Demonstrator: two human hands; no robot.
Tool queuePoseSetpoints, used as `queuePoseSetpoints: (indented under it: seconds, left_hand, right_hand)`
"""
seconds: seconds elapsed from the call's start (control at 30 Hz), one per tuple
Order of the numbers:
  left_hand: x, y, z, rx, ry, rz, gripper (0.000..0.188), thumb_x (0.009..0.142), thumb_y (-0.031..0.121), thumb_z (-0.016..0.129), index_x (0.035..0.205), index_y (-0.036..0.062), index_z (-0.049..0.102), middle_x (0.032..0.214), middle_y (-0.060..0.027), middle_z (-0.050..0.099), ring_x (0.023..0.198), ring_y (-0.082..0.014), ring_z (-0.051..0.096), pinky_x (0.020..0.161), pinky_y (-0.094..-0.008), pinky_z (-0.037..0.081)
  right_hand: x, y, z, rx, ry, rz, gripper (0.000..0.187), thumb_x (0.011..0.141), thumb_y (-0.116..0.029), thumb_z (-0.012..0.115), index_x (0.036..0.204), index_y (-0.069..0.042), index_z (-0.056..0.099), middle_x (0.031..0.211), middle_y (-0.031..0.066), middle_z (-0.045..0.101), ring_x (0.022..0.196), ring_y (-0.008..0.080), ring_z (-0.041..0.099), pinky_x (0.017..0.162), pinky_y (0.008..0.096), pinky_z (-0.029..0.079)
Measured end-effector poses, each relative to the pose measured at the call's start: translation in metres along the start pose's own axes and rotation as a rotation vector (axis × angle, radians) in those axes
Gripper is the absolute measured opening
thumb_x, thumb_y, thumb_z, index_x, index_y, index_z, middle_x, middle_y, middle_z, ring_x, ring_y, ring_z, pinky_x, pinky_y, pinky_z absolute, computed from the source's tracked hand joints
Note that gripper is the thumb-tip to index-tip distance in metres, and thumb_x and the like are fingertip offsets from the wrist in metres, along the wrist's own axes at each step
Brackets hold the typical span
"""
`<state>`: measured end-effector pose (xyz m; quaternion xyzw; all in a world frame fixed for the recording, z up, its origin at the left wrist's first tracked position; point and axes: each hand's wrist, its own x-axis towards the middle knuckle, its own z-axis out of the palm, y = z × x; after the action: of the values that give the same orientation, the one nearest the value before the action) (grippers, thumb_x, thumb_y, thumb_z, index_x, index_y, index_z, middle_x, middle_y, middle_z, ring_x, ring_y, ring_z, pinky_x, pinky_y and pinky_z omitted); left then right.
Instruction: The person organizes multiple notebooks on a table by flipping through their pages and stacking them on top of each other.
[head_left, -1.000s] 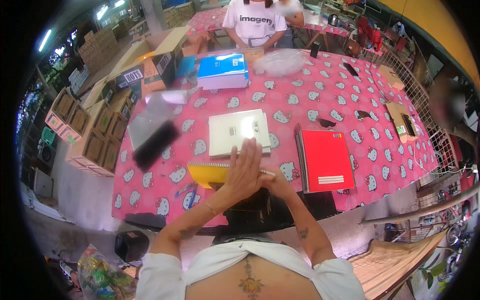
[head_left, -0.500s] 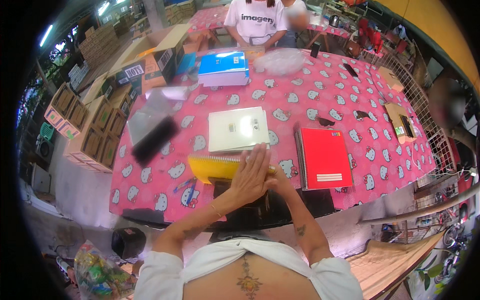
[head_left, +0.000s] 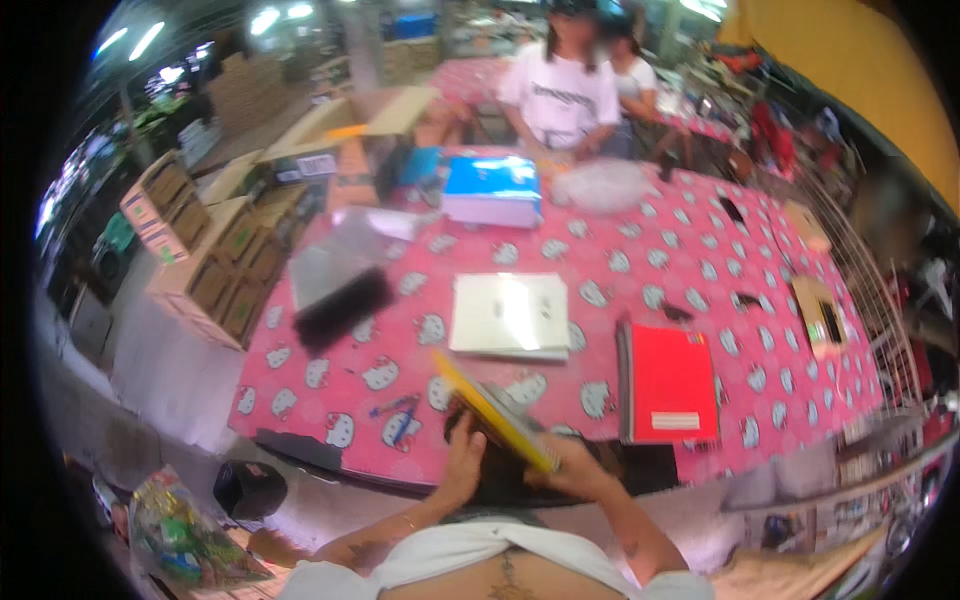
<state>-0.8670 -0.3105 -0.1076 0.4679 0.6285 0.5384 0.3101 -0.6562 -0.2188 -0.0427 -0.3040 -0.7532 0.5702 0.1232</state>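
A yellow spiral notebook [head_left: 500, 412] is held up on a slant over the near edge of the table, its thin edge toward me. My right hand [head_left: 572, 468] grips its lower right end with fingers wrapped round it. My left hand [head_left: 463, 460] is just left of the notebook, fingers raised and apart; blur hides whether they touch it. Beyond the notebook lies a small stack of white-covered notebooks [head_left: 508, 315]. To the right, red spiral notebooks [head_left: 672, 385] lie stacked. Blue and white pens [head_left: 400, 418] rest on the pink tablecloth at the left.
A black object [head_left: 342, 308] lies on clear plastic at the left. Blue notebooks [head_left: 490, 188] and a clear plastic bag [head_left: 602, 187] are at the back. Cardboard boxes [head_left: 225, 265] stand off the table's left side. Two people [head_left: 560, 105] are across the table.
The yellow notebook has turned from lying crosswise to a slanting, edge-on pose. My left hand has come off its top and dropped to its left side. The view has tilted upward.
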Motion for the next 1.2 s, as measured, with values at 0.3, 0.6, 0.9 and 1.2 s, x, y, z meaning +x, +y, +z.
queuePoseSetpoints:
  seconds: [0.3,0.6,0.9,1.2]
  left_hand:
    - [0.085,-0.018,-0.031,-0.233,-0.319,-0.214,0.054,0.098,0.045,0.053,0.128,0.0005,0.055,0.124,-0.013,0.06,0.11,-0.0198,0.06,0.092,-0.0358,0.049]
    - [0.015,-0.066,-0.119,1.046,-0.028,0.213,0.052,0.083,0.022,0.068,0.13,0.0066,0.053,0.114,-0.0174,0.056,0.114,-0.0359,0.049,0.087,-0.0551,0.04]
    - [0.017,0.007,-0.105,-0.654,0.146,-0.513,0.035,0.1,0.025,0.044,0.124,0.0008,0.049,0.106,-0.0156,0.062,0.086,-0.0252,0.066,0.08,-0.0385,0.058]
    - [0.016,0.095,-0.098,-0.755,0.0,-0.51,0.036,0.097,0.027,0.048,0.118,-0.002,0.054,0.105,-0.0192,0.066,0.089,-0.0285,0.069,0.076,-0.0392,0.058]
  right_hand:
    - [0.033,0.014,0.036,-0.925,0.378,-0.738,0.046,0.072,-0.015,0.07,0.116,-0.025,0.069,0.107,-0.0027,0.059,0.107,0.0198,0.054,0.095,0.0437,0.036]
    - [0.086,0.032,0.042,-0.852,0.642,-0.655,0.028,0.077,-0.012,0.066,0.103,-0.019,0.073,0.098,-0.0001,0.06,0.095,0.0212,0.057,0.084,0.0403,0.04]
    - [0.092,-0.078,0.042,-0.821,0.713,-0.656,0.022,0.084,-0.017,0.068,0.105,-0.012,0.07,0.095,0.0036,0.061,0.095,0.0234,0.057,0.083,0.0412,0.04]
    - [0.114,-0.091,0.024,-0.904,0.32,-0.543,0.019,0.091,-0.028,0.062,0.091,-0.01,0.064,0.08,0.0056,0.064,0.072,0.0255,0.066,0.062,0.0404,0.05]
